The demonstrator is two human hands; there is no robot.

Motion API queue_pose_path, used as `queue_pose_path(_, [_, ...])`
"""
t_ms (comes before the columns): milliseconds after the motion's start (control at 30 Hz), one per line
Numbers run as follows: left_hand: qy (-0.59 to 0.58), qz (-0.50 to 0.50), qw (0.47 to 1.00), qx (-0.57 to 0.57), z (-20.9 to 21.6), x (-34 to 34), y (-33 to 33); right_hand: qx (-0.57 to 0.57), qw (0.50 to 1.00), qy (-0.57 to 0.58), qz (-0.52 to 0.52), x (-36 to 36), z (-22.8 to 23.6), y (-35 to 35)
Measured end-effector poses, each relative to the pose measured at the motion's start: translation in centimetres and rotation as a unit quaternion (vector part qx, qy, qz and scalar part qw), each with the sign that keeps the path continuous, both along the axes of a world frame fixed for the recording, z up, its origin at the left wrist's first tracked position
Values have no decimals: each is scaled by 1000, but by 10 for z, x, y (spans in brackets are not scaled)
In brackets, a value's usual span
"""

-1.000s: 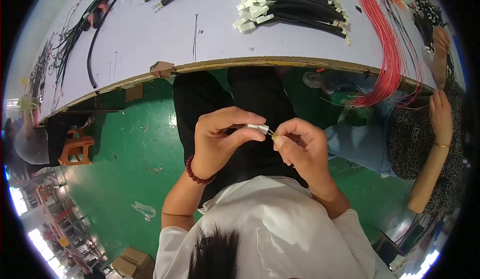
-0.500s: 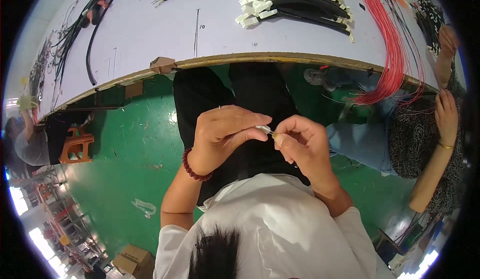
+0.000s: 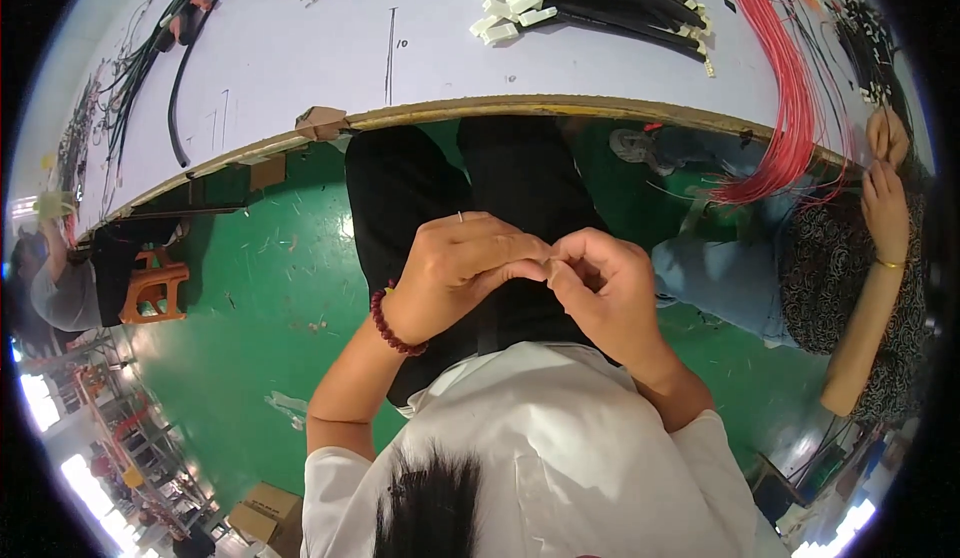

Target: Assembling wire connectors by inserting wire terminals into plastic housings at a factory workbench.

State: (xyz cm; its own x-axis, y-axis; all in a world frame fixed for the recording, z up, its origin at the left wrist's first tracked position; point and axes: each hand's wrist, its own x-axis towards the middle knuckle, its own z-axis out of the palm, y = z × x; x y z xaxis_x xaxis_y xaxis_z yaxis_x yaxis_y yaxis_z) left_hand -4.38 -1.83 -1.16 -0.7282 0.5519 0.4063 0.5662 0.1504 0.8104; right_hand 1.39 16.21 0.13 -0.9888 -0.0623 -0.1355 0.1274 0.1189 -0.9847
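My left hand (image 3: 465, 260), with a ring and a dark red bead bracelet (image 3: 392, 324) on its wrist, is closed in a pinch of thumb and forefinger. My right hand (image 3: 608, 280) pinches too, and its fingertips meet the left ones above my lap. Whatever lies between the fingertips is almost wholly covered now; half a second ago a small white piece showed in the left pinch. In front of both hands, on the table, lies a bundle of black cables (image 3: 610, 3) with white connectors (image 3: 510, 3) on their ends.
The white table (image 3: 290, 68) has a bare wooden edge with a brown tape patch (image 3: 321, 123). Red wires (image 3: 785, 108) hang over it at right, beside a co-worker's hands (image 3: 885, 193). More black cables (image 3: 150, 48) lie left. An orange stool (image 3: 155, 286) stands on the green floor.
My hands have drawn together, and the white piece and thin metal tip between them have gone out of sight. The co-worker's two hands at right have come closer to each other.
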Motion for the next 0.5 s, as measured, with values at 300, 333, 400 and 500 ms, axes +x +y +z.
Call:
queue_pose_path(300, [-235,-89,968,29,2,-4,-15,-190,957,-199,88,-3,2,9])
queue_pose_path(333, [-262,-85,961,36,2,-3,-16,-190,957,-200,88,-3,3,8])
queue_pose_path(400, [-290,-80,953,43,0,-1,-14,-184,959,-206,69,-4,6,6])
queue_pose_path(500, [-108,-31,994,0,-6,6,-7,-133,980,-145,29,3,-6,-1])
